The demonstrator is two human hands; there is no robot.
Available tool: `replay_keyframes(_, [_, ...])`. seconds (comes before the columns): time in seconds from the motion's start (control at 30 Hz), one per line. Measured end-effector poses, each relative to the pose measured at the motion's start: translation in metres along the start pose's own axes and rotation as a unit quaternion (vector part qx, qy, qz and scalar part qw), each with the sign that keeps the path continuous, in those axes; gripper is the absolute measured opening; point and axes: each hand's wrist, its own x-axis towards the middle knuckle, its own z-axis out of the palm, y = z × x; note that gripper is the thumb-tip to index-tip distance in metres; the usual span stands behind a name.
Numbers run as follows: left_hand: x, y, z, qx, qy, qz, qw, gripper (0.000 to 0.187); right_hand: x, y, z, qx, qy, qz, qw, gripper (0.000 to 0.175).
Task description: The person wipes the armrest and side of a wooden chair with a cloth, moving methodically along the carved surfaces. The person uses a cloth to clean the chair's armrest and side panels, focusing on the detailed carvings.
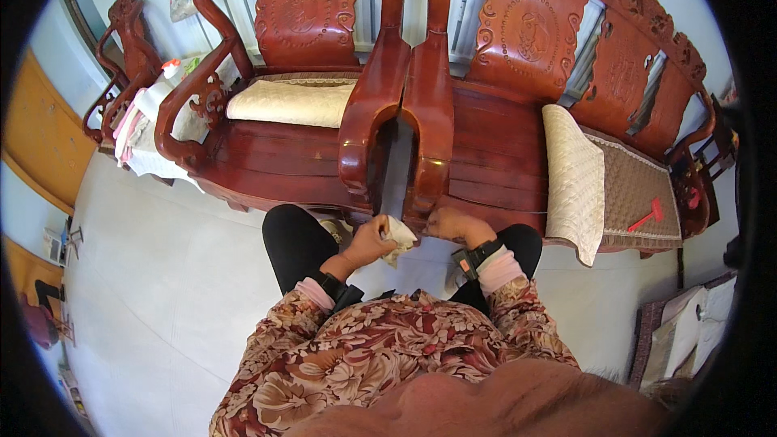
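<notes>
My left hand [369,244] grips a crumpled pale cloth [400,240], which hangs out between thumb and fingers over the gap between my knees. Just to the right of the cloth is my right hand [450,223], its fingers curled near the lower front of a carved wooden bench [498,139]; whether it touches the wood or holds anything small I cannot tell. Directly ahead, the curved armrest of a carved wooden armchair [273,155] stands beside the armrest of the bench, with a narrow gap between their front ends.
A cream quilted cover [573,188] is folded back over a brown seat mat [637,185] bearing a red plastic tool [646,216]. Another folded cover [291,103] lies on the armchair. Cloths lie on a white-covered table [149,127] at left. Dark-framed flat items [686,328] are at lower right.
</notes>
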Motion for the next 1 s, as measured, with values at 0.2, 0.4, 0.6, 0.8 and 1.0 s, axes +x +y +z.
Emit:
replay_keyframes(0.2, [-0.015, 0.008, 0.000, -0.037, -0.030, 0.004, 0.999, 0.043, -0.026, -0.051, 0.049, 0.317, 0.022, -0.039, 0.947, 0.050])
replay_keyframes(0.4, [-0.027, -0.009, -0.011, -0.026, -0.032, -0.054, 0.998, 0.048, -0.010, -0.076, 0.057, 0.479, 0.031, -0.065, 0.875, 0.054])
replay_keyframes(0.6, [-0.036, -0.041, -0.004, -0.108, -0.062, -0.030, 0.992, 0.047, 0.004, -0.096, 0.086, 0.558, 0.082, -0.044, 0.825, 0.046])
replay_keyframes(0.8, [-0.028, -0.045, 0.006, -0.147, 0.037, -0.053, 0.987, 0.055, -0.006, -0.094, 0.083, 0.567, 0.154, -0.059, 0.807, 0.045])
replay_keyframes(1.0, [-0.029, -0.027, 0.010, -0.332, -0.107, -0.181, 0.920, 0.038, -0.025, -0.082, 0.076, 0.599, 0.121, -0.118, 0.783, 0.047])
